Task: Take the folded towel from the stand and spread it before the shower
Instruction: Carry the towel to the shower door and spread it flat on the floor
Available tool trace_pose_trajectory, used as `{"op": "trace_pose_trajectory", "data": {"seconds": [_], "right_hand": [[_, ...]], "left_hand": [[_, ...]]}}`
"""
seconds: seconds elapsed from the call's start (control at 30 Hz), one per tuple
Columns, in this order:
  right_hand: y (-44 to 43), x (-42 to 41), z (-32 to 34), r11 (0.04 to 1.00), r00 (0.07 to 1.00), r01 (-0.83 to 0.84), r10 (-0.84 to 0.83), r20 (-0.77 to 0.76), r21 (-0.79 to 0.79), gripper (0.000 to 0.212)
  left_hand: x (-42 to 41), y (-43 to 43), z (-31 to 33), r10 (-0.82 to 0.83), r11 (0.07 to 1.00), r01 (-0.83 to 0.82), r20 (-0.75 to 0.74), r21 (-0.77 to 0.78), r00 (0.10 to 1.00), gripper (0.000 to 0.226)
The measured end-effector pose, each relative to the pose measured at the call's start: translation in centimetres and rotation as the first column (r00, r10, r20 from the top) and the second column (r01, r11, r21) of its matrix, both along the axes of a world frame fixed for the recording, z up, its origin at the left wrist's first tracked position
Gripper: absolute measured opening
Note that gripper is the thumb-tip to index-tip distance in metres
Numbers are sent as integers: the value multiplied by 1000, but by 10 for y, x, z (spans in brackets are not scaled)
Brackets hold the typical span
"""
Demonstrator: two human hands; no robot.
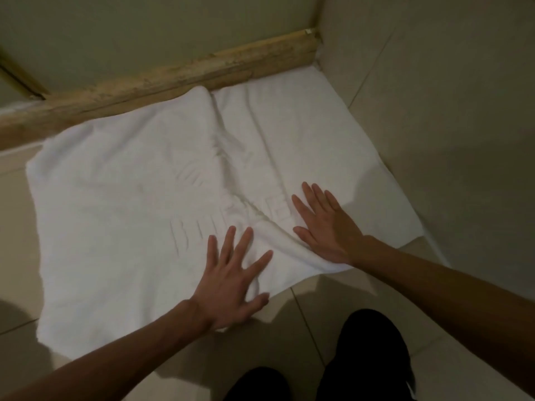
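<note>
Towel (130, 198) of white cloth with a faint woven pattern lies opened out on the pale tiled floor (304, 308), filling the middle of the frame. Its left half lies mostly flat, with the far left corner near the worn wooden sill (173, 79), which runs from the left edge up toward the upper right. The towel's far edge lies along that sill.

Down the centre of the towel a raised crease runs from the upper middle toward the near edge. The left hand (228, 285) lies just left of this crease at lower centre. It is released, palm down, with straight fingers fanned apart on the cloth and the thumb at the towel's near edge.

Just right of the crease, the right hand (327, 227) presses flat on the towel — also released, fingers straight and pointing toward the upper left, grasping nothing. Both bare forearms reach in from the bottom corners of the frame.

Further right, the towel's right edge lies along the base of the beige wall (448, 111). At the bottom, right of centre, the person's dark-clad knees (370, 357) are above the tiles, near the towel's front edge.
</note>
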State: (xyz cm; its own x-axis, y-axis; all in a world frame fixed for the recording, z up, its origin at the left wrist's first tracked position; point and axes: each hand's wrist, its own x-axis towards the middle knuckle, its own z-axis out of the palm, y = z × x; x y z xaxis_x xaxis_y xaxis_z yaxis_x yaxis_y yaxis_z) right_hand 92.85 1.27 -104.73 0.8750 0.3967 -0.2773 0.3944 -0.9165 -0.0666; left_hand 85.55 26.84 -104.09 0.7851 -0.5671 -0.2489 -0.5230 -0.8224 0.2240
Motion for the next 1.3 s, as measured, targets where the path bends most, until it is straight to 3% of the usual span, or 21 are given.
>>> {"op": "trace_pose_trajectory", "data": {"seconds": [0.27,0.6,1.03,1.3], "right_hand": [[8,20,1,996,999,-52,52,-6,69,66],[21,21,-11,993,995,-93,89,50,73,68],[22,20,-7,997,997,-73,74,28,-12,71],[29,32,9,997,998,-47,45,31,68,70]], "left_hand": [[7,-17,-3,121,992,-121,3,-27,993,77],[-3,-7,-16,130,990,-131,25,48,991,71],[-22,8,-9,112,993,-112,-10,30,994,70],[22,0,1,301,947,-294,37,-132,953,76]]}}
